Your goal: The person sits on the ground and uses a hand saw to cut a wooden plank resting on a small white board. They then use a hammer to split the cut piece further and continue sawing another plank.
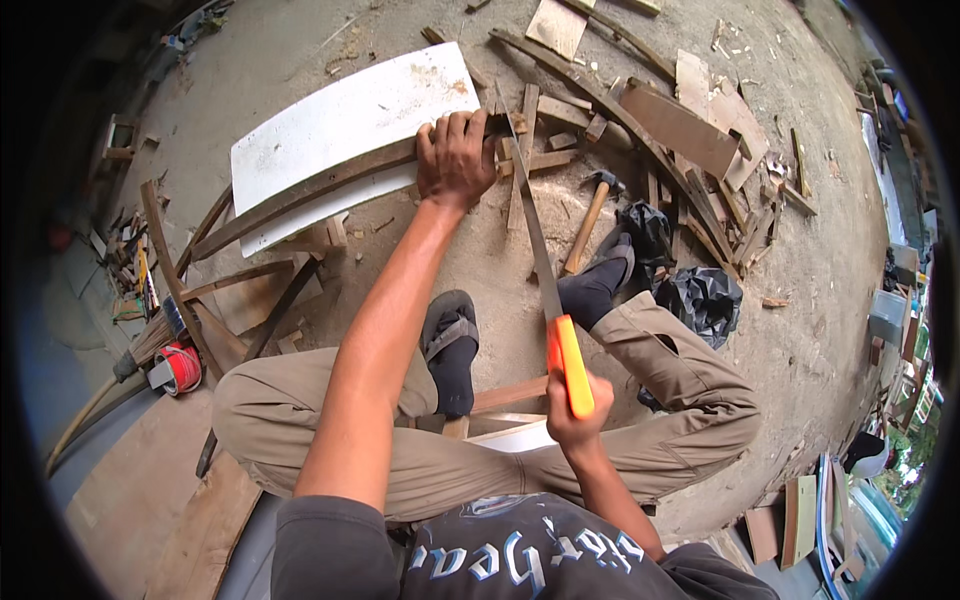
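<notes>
A long, narrow wooden strip (pixel 310 197) lies across a white board (pixel 350 110) in front of me. Near the strip's right end, my left hand (pixel 455 160) is closed over it, knuckles up. My right hand (pixel 580 410) grips the orange and yellow handle of a handsaw (pixel 538 235). Its blade points away from me and runs just right of my left hand, beside the strip's end. Whether the teeth touch the wood I cannot tell. A claw hammer (pixel 592 215) with a wooden handle lies on the ground by my right foot.
Scrap planks (pixel 610 100) and plywood pieces (pixel 680 125) are heaped at the far right. Black plastic bags (pixel 700 300) lie beside my right leg. On the left are a red can (pixel 180 368), a broom (pixel 145 345) and leaning wood strips (pixel 165 260). A plywood sheet (pixel 135 490) lies at the lower left.
</notes>
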`<state>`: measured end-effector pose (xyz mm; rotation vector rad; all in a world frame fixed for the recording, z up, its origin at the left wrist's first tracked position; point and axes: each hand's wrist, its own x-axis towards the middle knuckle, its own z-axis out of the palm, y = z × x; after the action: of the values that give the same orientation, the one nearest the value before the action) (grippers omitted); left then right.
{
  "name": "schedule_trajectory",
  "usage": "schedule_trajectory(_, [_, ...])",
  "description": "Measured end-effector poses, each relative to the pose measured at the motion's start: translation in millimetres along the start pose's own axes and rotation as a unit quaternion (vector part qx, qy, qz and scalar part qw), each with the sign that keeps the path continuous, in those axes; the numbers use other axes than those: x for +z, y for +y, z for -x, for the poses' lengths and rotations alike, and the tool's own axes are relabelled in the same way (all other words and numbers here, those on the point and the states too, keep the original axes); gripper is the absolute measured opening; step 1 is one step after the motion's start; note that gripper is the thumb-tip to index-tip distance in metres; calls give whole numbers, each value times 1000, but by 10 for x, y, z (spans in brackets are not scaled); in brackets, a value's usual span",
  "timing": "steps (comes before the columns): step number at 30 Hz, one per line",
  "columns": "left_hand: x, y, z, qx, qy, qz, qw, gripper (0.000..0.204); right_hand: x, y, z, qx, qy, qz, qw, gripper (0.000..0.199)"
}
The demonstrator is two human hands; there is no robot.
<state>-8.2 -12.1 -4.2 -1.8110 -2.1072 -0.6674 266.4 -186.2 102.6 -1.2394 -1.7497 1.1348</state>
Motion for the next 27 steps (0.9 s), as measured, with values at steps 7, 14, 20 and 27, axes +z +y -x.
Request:
schedule_trajectory(7, [5,16,-44,4,-13,0,1000,38,517,14,-1022,-1,52,-35,998,6])
schedule_trajectory(14, [3,-11,-21,-6,-13,-24,1000,44,-140,-167,150,56,-18,12,998,6])
schedule_trajectory(20, [83,51,-229,-29,30,7,999,46,425,-312,-559,45,14,-54,997,10])
schedule_trajectory(27, [68,20,-25,-16,7,-21,1000,42,-8,72,-116,3,15,-49,999,8])
